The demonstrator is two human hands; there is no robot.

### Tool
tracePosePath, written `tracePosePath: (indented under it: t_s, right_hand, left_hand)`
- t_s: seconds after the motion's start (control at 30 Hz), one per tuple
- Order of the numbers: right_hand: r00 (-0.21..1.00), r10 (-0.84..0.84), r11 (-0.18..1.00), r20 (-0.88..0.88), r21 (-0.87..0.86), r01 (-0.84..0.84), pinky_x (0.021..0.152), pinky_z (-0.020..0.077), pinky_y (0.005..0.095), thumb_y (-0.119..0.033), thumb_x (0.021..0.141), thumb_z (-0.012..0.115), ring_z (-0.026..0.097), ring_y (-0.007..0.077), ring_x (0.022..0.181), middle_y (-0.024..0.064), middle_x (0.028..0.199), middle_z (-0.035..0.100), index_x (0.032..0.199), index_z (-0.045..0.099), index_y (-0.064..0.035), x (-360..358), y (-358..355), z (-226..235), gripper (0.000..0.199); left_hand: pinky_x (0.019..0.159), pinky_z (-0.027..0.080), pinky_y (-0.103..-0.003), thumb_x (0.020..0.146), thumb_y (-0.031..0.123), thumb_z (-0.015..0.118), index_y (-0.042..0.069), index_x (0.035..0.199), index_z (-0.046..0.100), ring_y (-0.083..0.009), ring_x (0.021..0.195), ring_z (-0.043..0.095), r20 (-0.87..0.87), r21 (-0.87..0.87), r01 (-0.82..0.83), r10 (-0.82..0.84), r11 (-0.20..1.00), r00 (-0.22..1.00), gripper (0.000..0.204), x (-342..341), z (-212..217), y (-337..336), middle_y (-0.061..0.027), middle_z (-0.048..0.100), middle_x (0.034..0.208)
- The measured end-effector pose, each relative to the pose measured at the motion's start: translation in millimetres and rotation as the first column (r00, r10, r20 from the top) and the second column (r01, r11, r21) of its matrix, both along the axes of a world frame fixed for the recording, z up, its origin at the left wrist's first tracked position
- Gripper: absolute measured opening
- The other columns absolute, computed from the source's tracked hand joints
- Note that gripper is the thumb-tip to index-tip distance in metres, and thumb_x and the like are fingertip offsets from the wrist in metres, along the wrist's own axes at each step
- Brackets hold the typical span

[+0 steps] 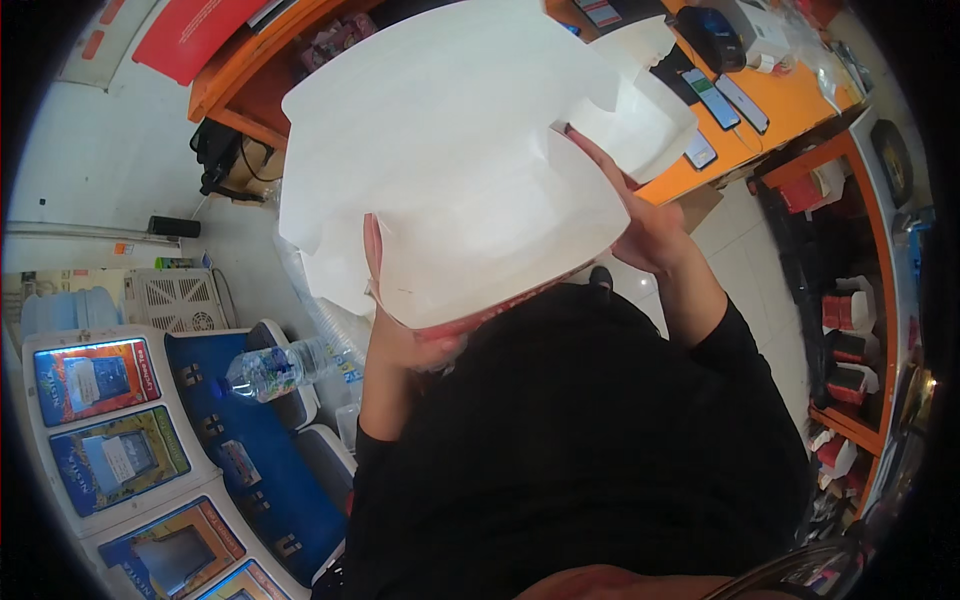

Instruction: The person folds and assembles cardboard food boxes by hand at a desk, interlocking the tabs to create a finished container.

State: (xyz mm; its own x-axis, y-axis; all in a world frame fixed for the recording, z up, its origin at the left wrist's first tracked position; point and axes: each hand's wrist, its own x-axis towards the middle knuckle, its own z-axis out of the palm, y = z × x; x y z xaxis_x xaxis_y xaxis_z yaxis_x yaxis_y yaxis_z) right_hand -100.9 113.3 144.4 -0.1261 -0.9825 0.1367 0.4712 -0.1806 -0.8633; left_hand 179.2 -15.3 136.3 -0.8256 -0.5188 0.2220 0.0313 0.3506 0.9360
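Observation:
Between my two hands is a large cardboard food box point(470, 150), white inside and red outside, partly folded. Its near wall stands up with folded corners, while the wide far panel lies opened out. My left hand point(412, 350) grips the near left corner from below, its fingers mostly hidden behind the card. At the right corner my right hand point(648, 232) is closed on the side wall, with fingers along the outside. Just beyond that hand, another white carton point(655, 115) sits at the edge of the orange counter point(790, 125), partly covered by the box.
Several phones point(712, 98) lie on the counter. To my left stands a drink dispenser point(180, 430) with lit panels, and a plastic water bottle point(275, 370) lies on it. An orange-framed shelf point(860, 400) with red and white cartons is at right. Tiled floor point(735, 240) shows between.

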Motion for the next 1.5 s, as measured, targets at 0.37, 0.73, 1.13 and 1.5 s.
tracePosePath:
  t_s: [0.37, 0.73, 1.13, 1.5]
  right_hand:
    - [0.829, -0.088, 0.996, -0.553, -0.041, 0.078, 0.117, 0.0146, 0.041, -0.059, 0.081, 0.069, 0.013, 0.0291, 0.146, 0.0174, 0.16, 0.006, 0.154, 0.001, -0.0035, -56.9, 26.6, 18.3, 0.113]
    - [0.019, -0.083, 0.983, -0.996, -0.078, 0.164, 0.085, 0.0453, 0.0378, -0.039, 0.087, 0.068, 0.062, 0.026, 0.102, 0.0082, 0.113, 0.067, 0.119, 0.061, -0.0022, -50.1, 29.5, 95.0, 0.049]
    - [0.423, -0.185, 0.84, -0.887, 0.08, 0.536, 0.057, 0.0485, 0.0327, -0.022, 0.083, 0.071, 0.062, 0.0193, 0.057, 0.012, 0.064, 0.065, 0.097, 0.073, -0.0064, -108.4, 46.9, 79.8, 0.021]
    - [-0.048, 0.189, 0.802, -0.981, 0.126, 0.584, 0.064, 0.0533, 0.0439, -0.026, 0.082, 0.061, 0.067, 0.0332, 0.071, 0.0133, 0.073, 0.068, 0.088, 0.073, -0.0108, -104.1, -19.7, -1.6, 0.021]
  left_hand:
    - [0.116, 0.013, -0.05, 0.062, 0.041, 0.084, -0.003, 0.15, -0.01, -0.0437, 0.145, 0.001, 0.163, -0.334, -0.019, 0.078, 0.942, 0.984, 0.136, -73.6, 13.0, 11.4, -0.0321, -0.006, 0.153]
    - [0.101, 0.029, -0.057, 0.054, 0.054, 0.085, -0.014, 0.138, 0.017, -0.0478, 0.118, 0.038, -0.209, -0.742, -0.372, 0.335, 0.558, 0.919, 0.127, -214.3, 20.9, 41.6, -0.0327, 0.035, 0.131]
    - [0.096, 0.039, -0.051, 0.073, 0.026, 0.078, 0.009, 0.107, 0.063, -0.0347, 0.111, 0.052, -0.031, -0.857, -0.015, -0.023, 0.514, 0.999, 0.041, -242.3, -92.5, 4.3, -0.0089, 0.06, 0.108]
    - [0.086, 0.043, -0.042, 0.066, 0.016, 0.081, 0.01, 0.088, 0.065, -0.0269, 0.088, 0.056, -0.209, -0.786, -0.124, -0.072, 0.606, 0.975, 0.028, -253.2, -93.6, 6.7, -0.0033, 0.061, 0.084]
